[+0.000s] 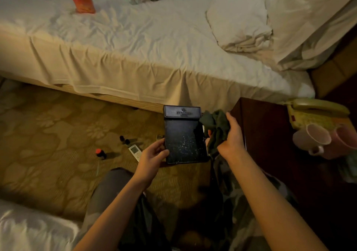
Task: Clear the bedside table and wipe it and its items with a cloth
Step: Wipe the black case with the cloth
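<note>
My left hand [154, 154] holds a black leather notepad tray [183, 135] by its lower left edge, over the carpet. Pale dust specks cover the tray's flat face. A dark green cloth [216, 129] is bunched in my right hand [231, 136], against the tray's right edge. The dark wooden bedside table [270, 135] stands just to the right. On its far right sit a beige telephone [316, 113] and two pink mugs [316, 136].
A remote control [135, 151], a red-capped bottle [100, 153] and two small dark bottles [124, 139] stand on the patterned carpet. The white bed [135, 44] carries an orange booklet [83, 2], a bottle and dark clothes. My knees are below.
</note>
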Demonstrator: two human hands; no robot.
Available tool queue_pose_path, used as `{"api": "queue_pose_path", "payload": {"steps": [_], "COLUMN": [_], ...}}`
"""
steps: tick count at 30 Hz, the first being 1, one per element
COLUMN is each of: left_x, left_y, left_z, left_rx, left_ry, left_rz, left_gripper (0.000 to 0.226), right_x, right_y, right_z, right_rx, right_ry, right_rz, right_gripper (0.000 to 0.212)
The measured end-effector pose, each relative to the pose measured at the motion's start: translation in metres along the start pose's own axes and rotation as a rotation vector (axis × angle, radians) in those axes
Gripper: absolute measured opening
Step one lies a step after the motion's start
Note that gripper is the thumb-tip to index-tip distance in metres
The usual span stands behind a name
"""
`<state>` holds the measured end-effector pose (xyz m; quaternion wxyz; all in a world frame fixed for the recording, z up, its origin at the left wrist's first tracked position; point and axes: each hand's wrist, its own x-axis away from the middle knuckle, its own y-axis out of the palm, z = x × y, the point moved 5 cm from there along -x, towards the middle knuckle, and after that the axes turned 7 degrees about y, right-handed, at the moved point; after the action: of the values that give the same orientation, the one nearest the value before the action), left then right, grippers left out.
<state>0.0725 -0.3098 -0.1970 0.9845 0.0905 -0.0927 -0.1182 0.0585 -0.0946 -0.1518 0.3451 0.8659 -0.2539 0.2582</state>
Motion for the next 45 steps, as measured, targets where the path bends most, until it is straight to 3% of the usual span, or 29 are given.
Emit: {"api": "queue_pose_path", "payload": {"steps": [2,6,8,11,15,18,21,27,31,34,36,38,39,45], "left_x": [-0.007,-0.006,-0.002,0.004,0.008,0.011,0.013,0.015,0.016,0.015,0.016,0.017,0.018,0.016], "left_y": [-0.002,-0.006,-0.004,0.003,0.005,0.007,0.007,-0.002,-0.011,-0.02,-0.021,-0.017,-0.016,-0.028], "left_z": [-0.004,-0.011,-0.011,-0.008,-0.011,-0.014,-0.015,-0.019,-0.01,-0.004,-0.003,-0.004,-0.005,-0.004], "left_rx": [0.029,0.034,0.061,0.167,0.203,0.103,0.064,0.17,0.298,0.357,0.365,0.365,0.354,0.374], "left_ry": [-0.032,-0.065,-0.063,-0.057,-0.081,-0.089,-0.081,-0.111,-0.092,-0.066,-0.078,-0.097,-0.107,-0.098], "left_rz": [-0.017,-0.028,-0.047,-0.069,-0.063,-0.102,-0.119,-0.057,0.004,0.069,0.081,0.081,0.089,0.246], "left_gripper": [0.035,0.038,0.035,0.037,0.043,0.046,0.045,0.049,0.081,0.094,0.079,0.042,0.035,0.032], "right_x": [-0.006,-0.002,-0.003,-0.009,0.001,0.023,0.033,0.017,0.009,0.003,0.003,0.002,0.001,0.022], "right_y": [-0.003,0.007,0.018,0.035,0.05,0.065,0.068,0.058,0.047,0.038,0.033,0.03,0.028,0.023], "right_z": [-0.024,-0.055,-0.054,-0.035,0.001,0.033,0.056,0.036,0.02,0.008,0.008,0.014,0.017,0.054], "right_rx": [0.131,0.719,0.947,1.332,1.456,1.517,1.718,1.629,1.61,1.42,1.286,1.298,1.338,1.644], "right_ry": [-0.194,-0.644,-0.746,-0.816,-0.878,-0.989,-1.193,-0.995,-0.909,-0.779,-0.673,-0.634,-0.629,-0.576], "right_rz": [0.066,0.127,0.081,0.034,-0.057,-0.239,-0.403,-0.471,-0.454,-0.38,-0.338,-0.317,-0.32,-0.459], "right_gripper": [0.025,0.027,0.027,0.006,0.004,0.032,0.037,0.042,0.044,0.044,0.04,0.037,0.036,0.04]}}
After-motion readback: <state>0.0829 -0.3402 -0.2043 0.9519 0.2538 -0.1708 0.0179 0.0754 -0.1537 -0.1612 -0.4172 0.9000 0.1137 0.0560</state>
